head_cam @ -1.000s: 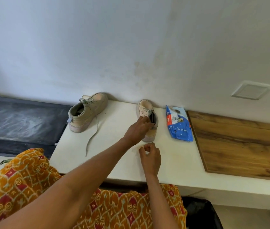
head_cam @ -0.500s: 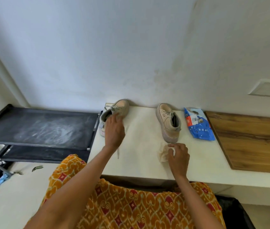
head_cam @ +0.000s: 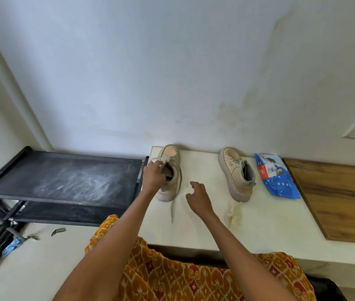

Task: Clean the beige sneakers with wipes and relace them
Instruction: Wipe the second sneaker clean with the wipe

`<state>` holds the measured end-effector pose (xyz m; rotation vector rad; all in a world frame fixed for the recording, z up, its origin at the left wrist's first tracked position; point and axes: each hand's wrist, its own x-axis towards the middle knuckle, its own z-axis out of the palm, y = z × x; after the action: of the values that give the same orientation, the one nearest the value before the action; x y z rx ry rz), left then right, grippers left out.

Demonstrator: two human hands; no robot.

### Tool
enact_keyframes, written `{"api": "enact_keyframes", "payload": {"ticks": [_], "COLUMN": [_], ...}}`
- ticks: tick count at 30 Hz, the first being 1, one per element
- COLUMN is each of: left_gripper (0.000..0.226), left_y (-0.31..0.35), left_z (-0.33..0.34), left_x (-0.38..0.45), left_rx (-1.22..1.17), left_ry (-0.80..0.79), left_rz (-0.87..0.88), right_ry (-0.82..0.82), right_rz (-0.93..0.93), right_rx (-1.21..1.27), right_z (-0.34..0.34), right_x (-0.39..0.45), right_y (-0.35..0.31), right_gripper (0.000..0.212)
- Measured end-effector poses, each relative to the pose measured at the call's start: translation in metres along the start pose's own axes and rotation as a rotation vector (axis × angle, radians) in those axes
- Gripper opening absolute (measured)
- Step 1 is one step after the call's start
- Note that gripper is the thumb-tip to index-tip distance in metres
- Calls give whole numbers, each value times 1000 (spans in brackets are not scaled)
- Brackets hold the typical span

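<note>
Two beige sneakers stand on the white counter (head_cam: 204,227). My left hand (head_cam: 153,175) grips the left sneaker (head_cam: 171,168) at its opening, fingers curled over the collar and tongue. A loose lace (head_cam: 173,210) trails from that shoe toward the counter's front edge. My right hand (head_cam: 197,197) hovers just right of this shoe with relaxed fingers, holding nothing. The right sneaker (head_cam: 237,173) stands alone with its laces in. A crumpled used wipe (head_cam: 233,212) lies on the counter in front of it. The blue wipes pack (head_cam: 275,177) lies to its right.
A wooden board (head_cam: 341,198) covers the counter's right part. A dusty black rack shelf (head_cam: 63,179) stands left of the counter. The wall runs directly behind the shoes. My orange patterned garment (head_cam: 183,276) is at the counter's front edge.
My left hand went from the right sneaker to the left one and took hold of its opening. My right hand let go of the wipe, which now lies on the counter, and moved left.
</note>
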<state>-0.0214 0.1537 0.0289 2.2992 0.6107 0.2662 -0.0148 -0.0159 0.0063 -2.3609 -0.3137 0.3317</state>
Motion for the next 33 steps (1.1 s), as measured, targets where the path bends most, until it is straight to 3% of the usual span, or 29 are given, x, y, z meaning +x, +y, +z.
{"api": "enact_keyframes", "payload": {"ticks": [5,10,14,19,24,27,30,33], "left_gripper": [47,53,48,46,44,37,30,33], "left_y": [-2,-12,-10,-5,-6,-12,-23,-38], "left_z": [6,-2,-7,-10,-8,-11,-21,-22], "left_x": [-32,-40,-48,-51,-62,-62,-52,-37], "left_rx": [-85,-135,-157,-136,-131,-174,-306,-305], "left_ry": [30,41,36,18,-62,-214,-352,-155], "left_rz": [3,0,-20,-48,-18,71,75,9], "right_ry": [-125,-152,33,133,164,258,380,343], "right_rz": [155,15,-25,-72,22,78,149,156], "right_rx": [-169,-313,-404,-452,-356,-72,464,1121], "right_z": [22,29,34,30,19,9,-8,-34], "right_x": [-12,-30,-44,-47,-41,-36,-31,-30], "right_y": [1,7,10,22,30,19,-5,-41], "right_gripper": [57,52,29,19,30,34,21,7]}}
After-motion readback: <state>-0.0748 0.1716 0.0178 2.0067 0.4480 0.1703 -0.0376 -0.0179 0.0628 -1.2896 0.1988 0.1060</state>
